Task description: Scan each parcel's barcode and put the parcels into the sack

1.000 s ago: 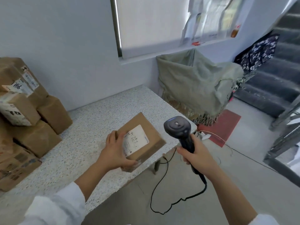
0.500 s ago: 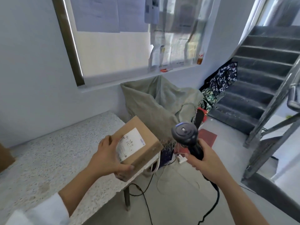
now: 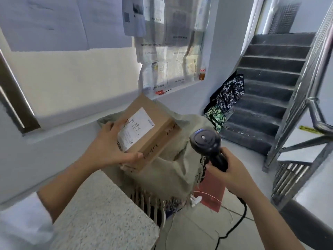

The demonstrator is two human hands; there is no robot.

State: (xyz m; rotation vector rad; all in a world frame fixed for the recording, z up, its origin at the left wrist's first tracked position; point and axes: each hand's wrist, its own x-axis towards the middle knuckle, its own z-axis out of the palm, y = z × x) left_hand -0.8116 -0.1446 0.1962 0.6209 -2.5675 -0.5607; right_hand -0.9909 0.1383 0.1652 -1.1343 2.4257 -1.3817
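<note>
Head view: two hands (image 3: 106, 150), one parcel (image 3: 149, 132), one scanner (image 3: 205, 141).

The left hand (image 3: 106, 150) is gripping a brown cardboard parcel (image 3: 149, 132) by its near end, thumb lying along the lower edge, and is holding it tilted above the grey-green sack (image 3: 173, 170). A white label (image 3: 136, 129) with handwriting is facing up on the parcel. The right hand (image 3: 232, 172) is gripping the handle of a black barcode scanner (image 3: 207, 143), whose cable (image 3: 237, 222) is trailing down to the floor. A speckled table (image 3: 100, 217) corner is showing below the left forearm. Stairs (image 3: 270, 83) are rising at right.
</note>
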